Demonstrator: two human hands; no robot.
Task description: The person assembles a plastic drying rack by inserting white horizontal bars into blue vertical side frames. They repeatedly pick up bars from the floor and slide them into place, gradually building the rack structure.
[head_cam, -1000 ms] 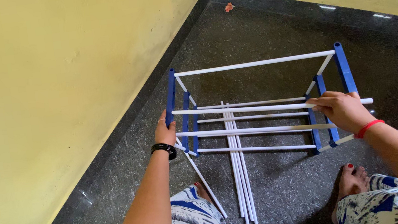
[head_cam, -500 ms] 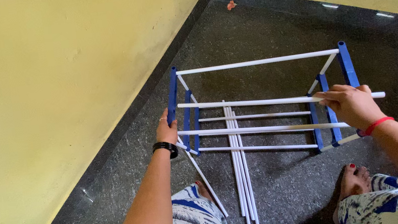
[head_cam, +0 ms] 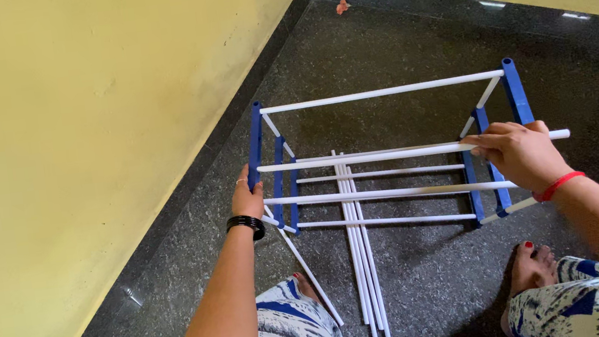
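A rack frame of blue plastic posts [head_cam: 512, 93] and white rods stands on the dark stone floor. My left hand [head_cam: 248, 196], with a black wristband, grips the near left blue post [head_cam: 255, 145]. My right hand [head_cam: 517, 154], with a red thread at the wrist, is closed around a loose white rod [head_cam: 389, 155] that lies across the frame from the left post to past the right side. Its right end sticks out beyond my fingers.
Several spare white rods [head_cam: 360, 260] lie in a bundle on the floor under the frame, and one more [head_cam: 311, 277] slants by my left foot. Yellow walls meet in a corner at the back. My feet [head_cam: 531, 269] rest near the frame.
My right hand has shifted the held white rod a little up and then back left, its left end staying at the left post. My left hand has stayed on the blue post.
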